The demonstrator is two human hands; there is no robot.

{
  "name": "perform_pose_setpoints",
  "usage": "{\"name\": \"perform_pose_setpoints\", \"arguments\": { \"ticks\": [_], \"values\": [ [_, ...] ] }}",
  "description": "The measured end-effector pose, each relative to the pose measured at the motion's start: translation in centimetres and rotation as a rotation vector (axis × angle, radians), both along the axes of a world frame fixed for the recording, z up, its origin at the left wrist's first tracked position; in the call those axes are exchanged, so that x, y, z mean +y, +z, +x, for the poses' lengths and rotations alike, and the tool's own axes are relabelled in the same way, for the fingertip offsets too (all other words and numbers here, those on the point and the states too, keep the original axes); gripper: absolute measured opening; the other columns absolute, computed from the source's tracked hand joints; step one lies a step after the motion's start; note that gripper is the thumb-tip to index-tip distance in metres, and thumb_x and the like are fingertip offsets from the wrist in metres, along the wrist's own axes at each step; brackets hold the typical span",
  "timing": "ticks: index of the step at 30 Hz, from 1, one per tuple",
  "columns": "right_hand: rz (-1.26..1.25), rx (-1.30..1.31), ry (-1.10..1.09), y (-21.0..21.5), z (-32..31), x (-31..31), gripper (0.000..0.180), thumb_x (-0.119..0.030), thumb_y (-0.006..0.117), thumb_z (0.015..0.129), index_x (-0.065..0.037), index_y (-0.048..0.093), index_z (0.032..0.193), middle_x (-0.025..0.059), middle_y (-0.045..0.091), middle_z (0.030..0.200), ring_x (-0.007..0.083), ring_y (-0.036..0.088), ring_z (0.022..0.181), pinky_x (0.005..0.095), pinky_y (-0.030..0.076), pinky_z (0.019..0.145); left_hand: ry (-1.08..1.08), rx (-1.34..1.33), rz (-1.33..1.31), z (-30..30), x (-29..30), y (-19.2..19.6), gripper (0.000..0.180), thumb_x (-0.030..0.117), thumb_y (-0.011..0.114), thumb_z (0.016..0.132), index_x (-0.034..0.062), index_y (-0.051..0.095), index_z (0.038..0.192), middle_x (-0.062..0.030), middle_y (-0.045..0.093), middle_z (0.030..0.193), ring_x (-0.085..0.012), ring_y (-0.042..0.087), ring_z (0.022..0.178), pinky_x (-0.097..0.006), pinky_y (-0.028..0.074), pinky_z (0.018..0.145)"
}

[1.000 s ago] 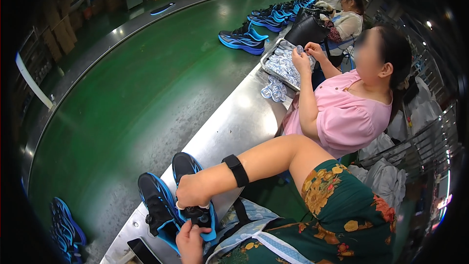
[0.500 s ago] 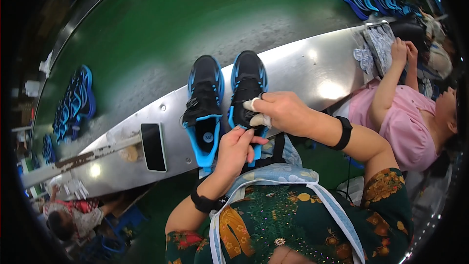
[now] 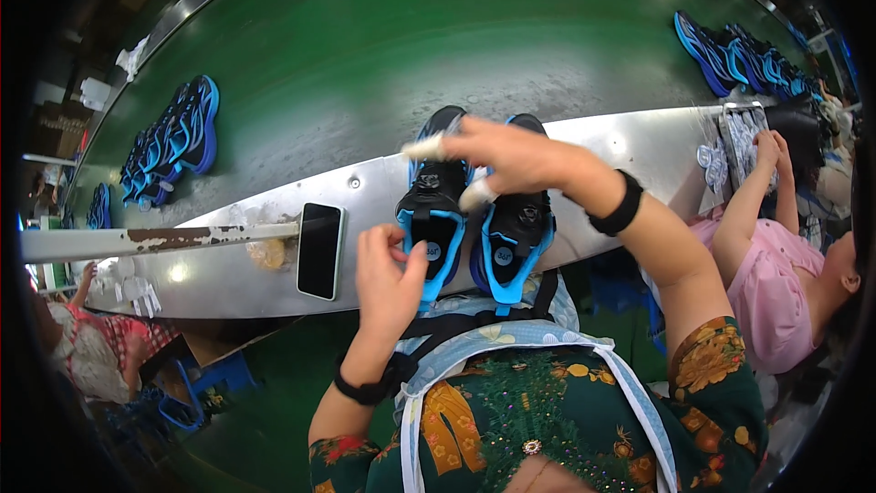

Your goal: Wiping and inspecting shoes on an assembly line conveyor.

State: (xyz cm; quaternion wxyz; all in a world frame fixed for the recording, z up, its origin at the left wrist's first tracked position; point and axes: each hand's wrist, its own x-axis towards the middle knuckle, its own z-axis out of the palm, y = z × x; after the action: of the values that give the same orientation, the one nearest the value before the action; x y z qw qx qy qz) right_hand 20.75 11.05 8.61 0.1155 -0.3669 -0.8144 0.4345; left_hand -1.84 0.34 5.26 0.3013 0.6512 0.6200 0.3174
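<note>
Left shoe [image 3: 438, 184] and right shoe [image 3: 520, 219] side by side on metal tabletop [image 3: 607, 141], toes away; right hand [image 3: 516, 155] empty, above right shoe's forefoot, parted fingers reaching across left shoe; left hand [image 3: 389, 276] loosely curled, empty, nearer left shoe's heel

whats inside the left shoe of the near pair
Inside the left shoe, a round pale mark shows toward the heel against the dark interior. The toe end cannot be seen: the upper covers it.

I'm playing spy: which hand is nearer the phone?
Left. The left hand is beside the phone, to its right; the right hand is farther off, over the shoes.
</note>
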Motion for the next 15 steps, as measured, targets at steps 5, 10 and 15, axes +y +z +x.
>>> {"name": "perform_pose_setpoints", "arguments": {
  "ticks": [5, 10, 15],
  "values": [
    [0.363, -0.107, 0.299, -1.2, -3.3, -0.6, 0.052, -0.001, 0.068, 0.065, -0.015, 0.055, 0.113, 0.0133, 0.053, 0.089, 0.0344, 0.060, 0.081, 0.0432, 0.048, 0.066, 0.173, -0.198, -0.188, -1.8, 2.0, -3.4, 0.013, 0.007, 0.062, 0.088, 0.0030, 0.049, 0.087, -0.0013, 0.051, 0.064, -0.0078, 0.045, 0.048, -0.024, 0.036, 0.044],
    [0.321, -0.173, 0.242, -1.8, -3.6, -1.3, 0.048, 0.001, 0.068, 0.066, -0.012, 0.055, 0.110, 0.0119, 0.058, 0.082, 0.0340, 0.063, 0.078, 0.0437, 0.049, 0.065, 0.045, -0.719, -0.861, -1.9, 1.2, 1.0, 0.022, 0.025, 0.059, 0.094, 0.0041, 0.058, 0.089, -0.0046, 0.061, 0.067, -0.0024, 0.043, 0.046, -0.019, 0.027, 0.038],
    [-0.163, 0.142, 0.125, 0.1, -2.4, -1.4, 0.050, 0.001, 0.066, 0.071, -0.013, 0.059, 0.118, 0.0145, 0.054, 0.079, 0.0332, 0.061, 0.078, 0.0421, 0.047, 0.067, -0.050, -0.796, -0.982, -1.2, 2.5, 0.1, 0.017, 0.021, 0.058, 0.093, 0.0038, 0.058, 0.096, -0.0144, 0.065, 0.070, -0.0036, 0.034, 0.035, -0.018, 0.023, 0.033]
  ]
}}
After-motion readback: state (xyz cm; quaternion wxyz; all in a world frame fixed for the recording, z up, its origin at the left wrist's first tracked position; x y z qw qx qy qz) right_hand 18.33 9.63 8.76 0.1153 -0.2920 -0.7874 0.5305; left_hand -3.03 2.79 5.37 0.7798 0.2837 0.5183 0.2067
